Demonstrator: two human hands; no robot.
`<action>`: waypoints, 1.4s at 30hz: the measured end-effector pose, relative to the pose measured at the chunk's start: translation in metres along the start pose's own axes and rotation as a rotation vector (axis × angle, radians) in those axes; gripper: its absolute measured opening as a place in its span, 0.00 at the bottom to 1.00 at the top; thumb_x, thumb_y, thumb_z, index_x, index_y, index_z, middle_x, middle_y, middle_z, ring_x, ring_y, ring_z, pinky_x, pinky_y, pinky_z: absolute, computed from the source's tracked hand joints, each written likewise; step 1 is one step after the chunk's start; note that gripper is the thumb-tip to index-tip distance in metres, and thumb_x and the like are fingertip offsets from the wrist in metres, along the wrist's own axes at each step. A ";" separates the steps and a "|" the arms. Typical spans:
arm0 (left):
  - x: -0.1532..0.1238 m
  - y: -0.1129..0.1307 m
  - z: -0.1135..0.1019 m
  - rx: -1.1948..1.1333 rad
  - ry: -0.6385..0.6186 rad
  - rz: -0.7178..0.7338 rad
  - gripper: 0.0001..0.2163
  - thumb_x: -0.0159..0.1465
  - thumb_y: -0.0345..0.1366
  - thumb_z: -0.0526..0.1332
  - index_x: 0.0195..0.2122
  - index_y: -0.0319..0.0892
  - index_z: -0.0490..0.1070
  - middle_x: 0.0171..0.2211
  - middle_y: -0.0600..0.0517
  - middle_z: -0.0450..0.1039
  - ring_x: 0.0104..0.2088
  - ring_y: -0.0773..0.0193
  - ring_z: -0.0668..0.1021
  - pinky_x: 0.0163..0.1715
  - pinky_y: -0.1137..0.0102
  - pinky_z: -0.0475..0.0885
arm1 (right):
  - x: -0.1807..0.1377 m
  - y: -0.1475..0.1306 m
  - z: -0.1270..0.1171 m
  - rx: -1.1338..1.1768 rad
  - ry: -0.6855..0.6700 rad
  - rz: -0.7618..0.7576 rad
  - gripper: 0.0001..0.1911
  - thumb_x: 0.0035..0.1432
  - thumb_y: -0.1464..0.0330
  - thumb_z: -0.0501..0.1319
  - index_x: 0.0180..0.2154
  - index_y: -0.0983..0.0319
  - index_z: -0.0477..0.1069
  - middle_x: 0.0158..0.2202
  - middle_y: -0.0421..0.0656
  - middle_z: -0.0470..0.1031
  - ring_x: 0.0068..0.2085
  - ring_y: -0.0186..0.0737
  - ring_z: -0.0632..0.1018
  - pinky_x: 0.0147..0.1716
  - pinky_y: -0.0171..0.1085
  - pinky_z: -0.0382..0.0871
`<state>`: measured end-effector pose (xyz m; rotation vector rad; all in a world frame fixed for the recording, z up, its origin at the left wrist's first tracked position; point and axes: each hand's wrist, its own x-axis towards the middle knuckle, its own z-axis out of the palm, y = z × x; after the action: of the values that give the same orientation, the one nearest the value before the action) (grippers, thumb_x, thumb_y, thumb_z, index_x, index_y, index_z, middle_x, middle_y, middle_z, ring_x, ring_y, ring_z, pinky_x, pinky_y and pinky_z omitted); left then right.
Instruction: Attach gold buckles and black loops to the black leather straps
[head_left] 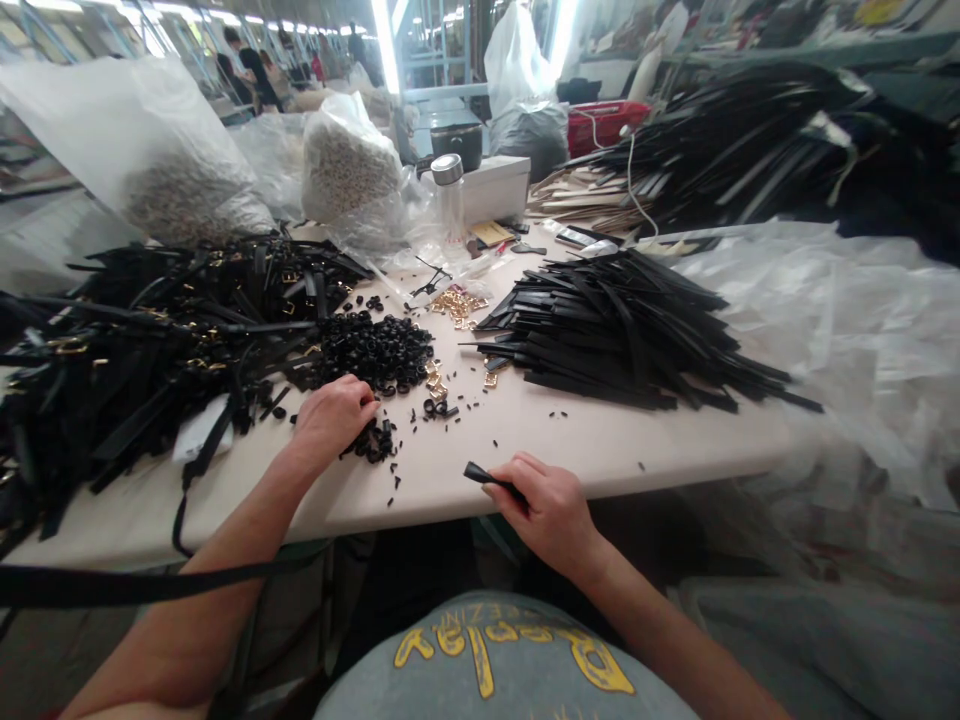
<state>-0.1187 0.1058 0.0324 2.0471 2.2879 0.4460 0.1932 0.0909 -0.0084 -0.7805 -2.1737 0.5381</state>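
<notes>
Here, over the near edge of a pale worktop (570,450), the person's right hand (546,500) pinches a black strap (475,472) between thumb and fingers, its folded-looking end pointing out to the left. The left hand (334,415) lies at the near side of the heap of small black loops (375,350), its fingers bent down among them; whether it grips one I cannot tell, as the back of the hand hides the fingertips. A smaller cluster of loops (373,442) sits just beside it, to the right, and tiny black bits (395,484) are scattered between the two hands.

Past the loops lie gold buckles (459,305) — one group at the back, a few more (435,380) close to the heap's right side. Right of these, a thick stack of flat black strips (607,335) spreads across the worktop. On the left, a big tangle of black straps with buckles (150,330) covers that end, with a white packet (201,430) at its near side and one strap hanging over the edge.

Farther back stand a clear bottle with a silvery lid (448,195), a white box (495,188) and a clear bag of small pieces (349,160).
</notes>
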 end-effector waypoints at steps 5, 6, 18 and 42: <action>-0.020 0.027 -0.002 -0.969 0.038 -0.342 0.14 0.51 0.48 0.69 0.27 0.42 0.74 0.25 0.52 0.74 0.28 0.62 0.77 0.28 0.71 0.68 | 0.018 -0.004 -0.005 -0.003 0.071 -0.017 0.09 0.67 0.67 0.57 0.33 0.61 0.71 0.25 0.40 0.70 0.26 0.33 0.70 0.27 0.33 0.60; -0.026 0.035 -0.001 -1.150 0.005 -0.414 0.16 0.49 0.48 0.71 0.28 0.41 0.73 0.25 0.52 0.74 0.28 0.62 0.78 0.26 0.72 0.69 | 0.023 -0.006 -0.006 -0.004 0.084 -0.029 0.10 0.67 0.66 0.57 0.33 0.61 0.71 0.25 0.40 0.70 0.26 0.33 0.70 0.27 0.33 0.60; -0.058 0.092 0.009 -1.677 -0.191 -0.575 0.20 0.45 0.43 0.77 0.30 0.41 0.70 0.24 0.58 0.73 0.22 0.74 0.76 0.21 0.83 0.70 | 0.044 -0.027 0.002 -0.209 0.130 -0.138 0.15 0.70 0.64 0.54 0.33 0.62 0.73 0.27 0.40 0.72 0.26 0.32 0.70 0.27 0.34 0.57; -0.077 0.095 0.026 -1.280 -0.326 -0.218 0.09 0.55 0.39 0.72 0.34 0.41 0.78 0.24 0.55 0.75 0.23 0.71 0.73 0.26 0.76 0.71 | 0.015 -0.022 0.025 0.370 -0.001 0.154 0.22 0.72 0.61 0.48 0.61 0.63 0.60 0.32 0.42 0.78 0.30 0.36 0.78 0.34 0.34 0.70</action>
<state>-0.0110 0.0433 0.0176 1.0807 1.3275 1.0693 0.1586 0.0819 -0.0036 -0.7428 -1.9432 0.9851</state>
